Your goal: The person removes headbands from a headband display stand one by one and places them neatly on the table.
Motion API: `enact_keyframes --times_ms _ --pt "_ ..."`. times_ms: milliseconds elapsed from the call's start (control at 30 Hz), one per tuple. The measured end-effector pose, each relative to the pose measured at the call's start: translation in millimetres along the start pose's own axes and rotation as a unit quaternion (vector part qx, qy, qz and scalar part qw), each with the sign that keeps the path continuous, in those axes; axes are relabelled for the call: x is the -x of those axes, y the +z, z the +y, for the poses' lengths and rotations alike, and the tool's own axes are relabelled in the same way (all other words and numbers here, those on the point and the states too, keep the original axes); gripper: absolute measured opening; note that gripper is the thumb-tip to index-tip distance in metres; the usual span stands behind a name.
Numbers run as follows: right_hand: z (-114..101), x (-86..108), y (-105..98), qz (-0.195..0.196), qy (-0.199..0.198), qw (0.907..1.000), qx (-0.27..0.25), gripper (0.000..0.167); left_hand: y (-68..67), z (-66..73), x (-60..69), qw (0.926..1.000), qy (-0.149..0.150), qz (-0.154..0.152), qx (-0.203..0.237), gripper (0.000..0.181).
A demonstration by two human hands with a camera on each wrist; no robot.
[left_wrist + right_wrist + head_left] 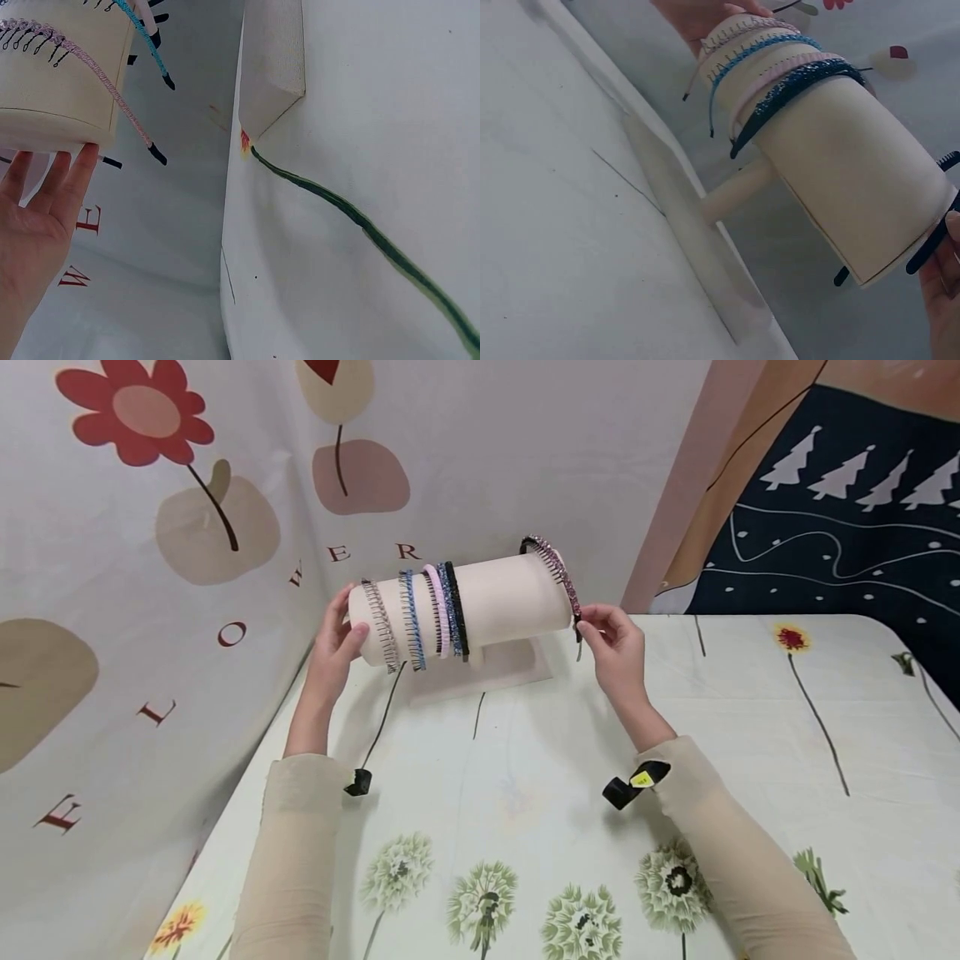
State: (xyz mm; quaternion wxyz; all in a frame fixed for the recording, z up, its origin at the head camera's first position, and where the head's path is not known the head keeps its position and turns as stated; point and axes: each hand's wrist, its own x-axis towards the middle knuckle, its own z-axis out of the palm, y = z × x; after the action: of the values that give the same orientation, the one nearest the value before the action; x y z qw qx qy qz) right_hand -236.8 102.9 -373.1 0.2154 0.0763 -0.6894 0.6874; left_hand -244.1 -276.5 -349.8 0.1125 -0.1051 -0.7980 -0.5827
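Note:
A cream cylindrical stand (513,597) carries several headbands around its left half: beaded, blue, pink and dark glittery ones. My left hand (330,647) rests against its left end; the left wrist view shows nearly straight fingers (71,180) touching the end's rim. At the opposite end, my right hand (618,652) pinches the lower tip of a pink-purple glittery headband (558,568) between thumb and fingers. That headband passes over the stand's right end, tilted, its far side partly hidden. In the right wrist view its dark tip (926,247) lies beside the end of the cylinder.
The stand's flat base (487,675) sits on a flower-patterned tablecloth (510,760), close to the wall. Behind and to the left hangs a printed cloth (525,460) with flowers and letters. A dark cloth with white trees (847,543) is at the back right.

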Motion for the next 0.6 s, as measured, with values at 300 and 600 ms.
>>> enact_keyframes --times_ms 300,600 --pt "-8 -17.7 -14 -0.041 0.025 0.9985 0.028 0.024 0.0 0.5 0.1 1.0 -0.003 -0.001 0.004 0.062" --pt "-6 -30.6 -22 -0.046 0.044 0.9973 0.037 0.017 0.7 1.4 0.2 1.0 -0.002 -0.002 0.002 0.061"
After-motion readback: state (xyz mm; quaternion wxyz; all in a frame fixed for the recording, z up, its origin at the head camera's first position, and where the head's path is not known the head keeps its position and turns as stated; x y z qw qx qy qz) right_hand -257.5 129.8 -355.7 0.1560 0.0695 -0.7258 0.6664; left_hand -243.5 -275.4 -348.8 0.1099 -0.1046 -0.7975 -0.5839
